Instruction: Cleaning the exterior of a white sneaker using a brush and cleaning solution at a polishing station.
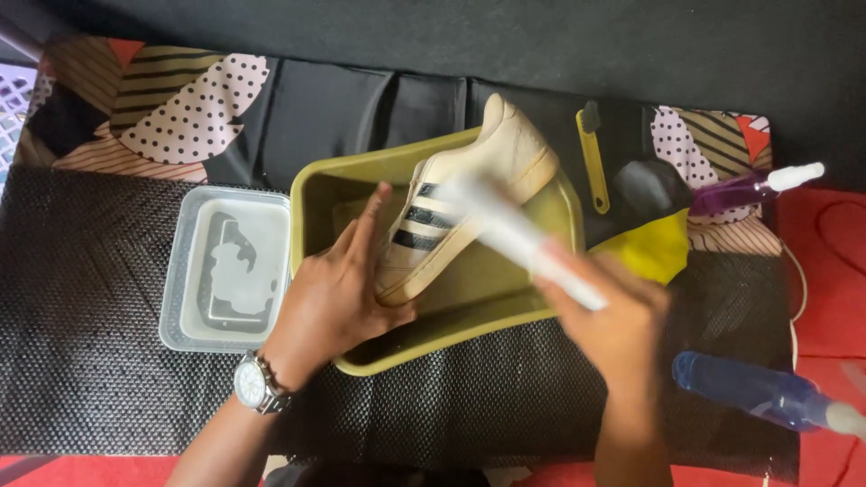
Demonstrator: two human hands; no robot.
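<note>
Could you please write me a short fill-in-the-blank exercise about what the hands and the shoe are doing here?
1. The left hand steadies a white ____ with black stripes.
2. The shoe sits tilted over an olive ____.
3. The right hand holds a blurred white ____.
4. Left of the basin stands a clear ____ of cloudy liquid.

Missing words: shoe; basin; brush; container

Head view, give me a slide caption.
Left hand steadies a striped sneaker over an olive tub; right hand scrubs.

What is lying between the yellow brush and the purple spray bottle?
In the head view, a dark grey lump lies between the yellow brush and the purple spray bottle.
</note>
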